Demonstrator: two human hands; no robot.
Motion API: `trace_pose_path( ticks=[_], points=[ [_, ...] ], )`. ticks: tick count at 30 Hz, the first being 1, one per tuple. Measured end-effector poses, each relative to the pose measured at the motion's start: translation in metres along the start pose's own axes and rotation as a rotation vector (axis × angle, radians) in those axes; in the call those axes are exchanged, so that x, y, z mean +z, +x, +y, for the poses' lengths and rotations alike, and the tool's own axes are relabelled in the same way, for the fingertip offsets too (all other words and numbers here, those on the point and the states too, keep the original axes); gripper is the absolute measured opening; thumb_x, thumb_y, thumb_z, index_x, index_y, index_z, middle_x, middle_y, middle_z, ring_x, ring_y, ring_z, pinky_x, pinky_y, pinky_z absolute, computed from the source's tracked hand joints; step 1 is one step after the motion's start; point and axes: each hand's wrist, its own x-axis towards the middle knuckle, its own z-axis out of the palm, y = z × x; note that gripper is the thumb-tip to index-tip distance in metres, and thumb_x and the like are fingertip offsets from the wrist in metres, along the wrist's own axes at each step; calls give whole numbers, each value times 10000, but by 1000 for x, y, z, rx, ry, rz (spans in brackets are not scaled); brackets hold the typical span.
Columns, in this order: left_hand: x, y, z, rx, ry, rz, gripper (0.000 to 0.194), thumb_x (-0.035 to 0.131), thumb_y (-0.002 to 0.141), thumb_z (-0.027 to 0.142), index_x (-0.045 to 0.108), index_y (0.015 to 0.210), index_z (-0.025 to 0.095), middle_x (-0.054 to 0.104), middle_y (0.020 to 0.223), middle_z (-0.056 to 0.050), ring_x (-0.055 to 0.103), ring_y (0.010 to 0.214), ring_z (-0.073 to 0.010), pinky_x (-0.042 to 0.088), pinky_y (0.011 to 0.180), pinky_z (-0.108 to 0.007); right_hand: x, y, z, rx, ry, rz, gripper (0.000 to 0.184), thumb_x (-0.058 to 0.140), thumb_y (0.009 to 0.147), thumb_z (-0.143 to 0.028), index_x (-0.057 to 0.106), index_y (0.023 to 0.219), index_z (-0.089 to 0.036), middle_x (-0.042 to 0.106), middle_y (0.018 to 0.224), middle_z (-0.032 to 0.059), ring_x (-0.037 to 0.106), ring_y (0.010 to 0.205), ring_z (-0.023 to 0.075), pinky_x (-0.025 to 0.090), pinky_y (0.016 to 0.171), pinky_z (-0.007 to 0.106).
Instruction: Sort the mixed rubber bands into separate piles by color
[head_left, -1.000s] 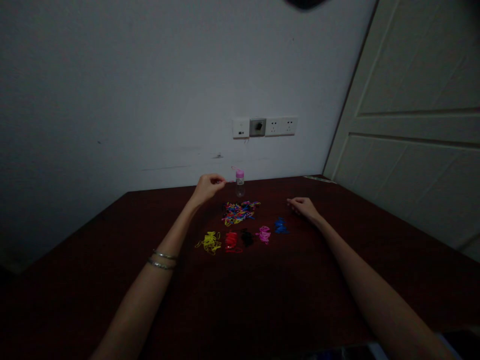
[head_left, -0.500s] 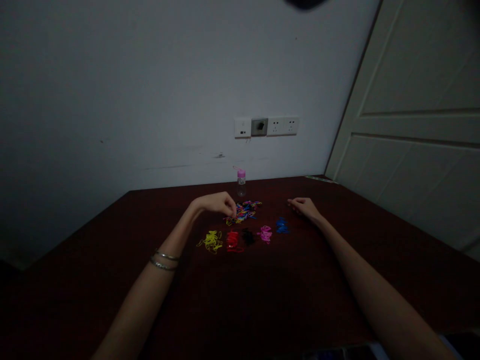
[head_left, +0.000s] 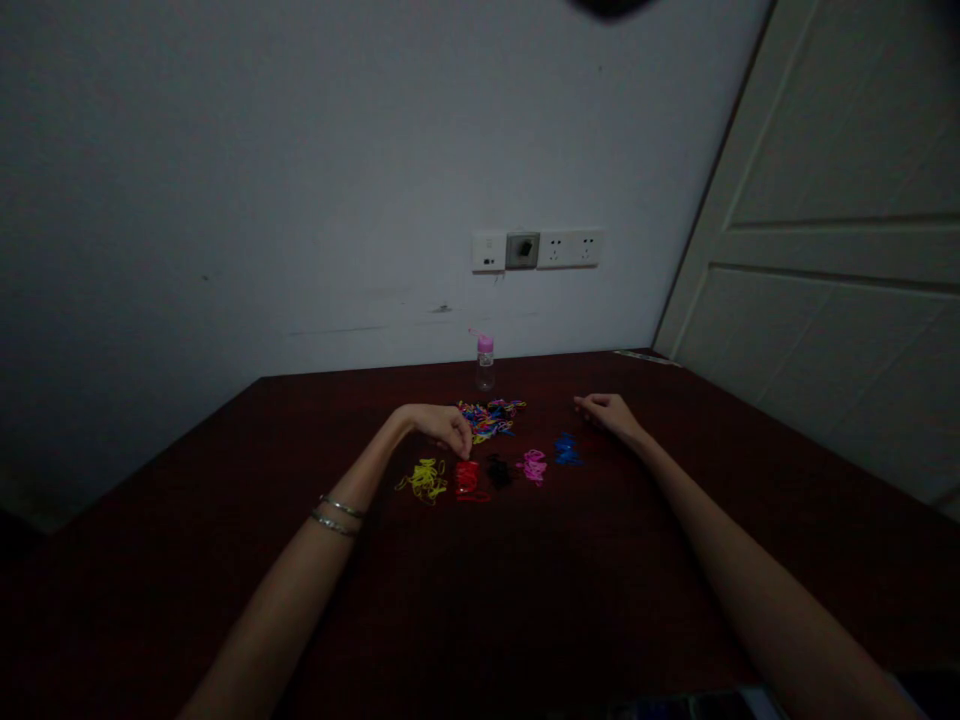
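A mixed pile of small coloured rubber bands (head_left: 491, 418) lies on the dark wooden table (head_left: 525, 600). In front of it sit sorted heaps: yellow (head_left: 424, 480), red (head_left: 469, 480), black (head_left: 499, 471), pink (head_left: 534, 466) and blue (head_left: 566, 449). My left hand (head_left: 439, 425) hangs just above the red heap, fingers curled down in a pinch; what they hold is too small to see. My right hand (head_left: 607, 412) rests on the table right of the blue heap, fingers loosely curled.
A small clear bottle with a pink cap (head_left: 485, 362) stands behind the mixed pile near the wall. Wall sockets (head_left: 536, 250) sit above it. A white door (head_left: 840, 250) closes off the right side. Two bangles (head_left: 337, 513) circle my left wrist.
My left hand came down from beside the bottle, passed over the mixed pile and now sits above the red heap. The right hand stayed put.
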Motion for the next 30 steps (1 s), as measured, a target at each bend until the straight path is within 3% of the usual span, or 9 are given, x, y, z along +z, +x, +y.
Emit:
trace_pose_path(
  ticks=[6, 11, 18, 22, 30],
  points=[
    [-13, 4, -18, 149, -65, 336, 122, 704, 548, 191, 692, 646, 120, 513, 451, 10, 379, 411, -70, 234, 409, -220, 25, -6, -22, -170, -109, -71, 302, 609, 661, -428, 666, 684, -133, 604, 599, 16, 492, 533, 108, 357, 485, 206],
    [-26, 14, -55, 95, -97, 537, 215, 667, 610, 327, 697, 722, 145, 399, 401, 48, 268, 368, -50, 173, 385, -223, 58, -17, -44, -340, -244, -256, 216, 582, 701, -327, 688, 760, -149, 642, 684, 25, 552, 622, 125, 412, 576, 217],
    [-36, 24, -98, 64, -268, 914, 344, 617, 651, 421, 645, 828, 128, 321, 403, 79, 253, 347, -42, 158, 367, -193, 79, -26, -56, -471, -528, -303, 139, 589, 732, -289, 691, 772, -205, 671, 802, 32, 595, 738, 152, 428, 679, 248],
    [-35, 24, -108, 97, -327, 995, 387, 583, 660, 481, 617, 806, 124, 306, 413, 85, 252, 346, -43, 157, 363, -187, 80, -30, -58, -532, -613, -304, 143, 582, 752, -286, 688, 802, -204, 663, 836, 46, 592, 800, 171, 423, 716, 266],
    [-29, 22, -110, 91, -269, 1049, 447, 536, 665, 546, 618, 772, 120, 314, 435, 77, 258, 376, -49, 179, 379, -188, 86, -36, -64, -623, -728, -294, 115, 546, 794, -222, 656, 817, -196, 631, 871, 56, 557, 884, 179, 411, 739, 258]
  ],
)
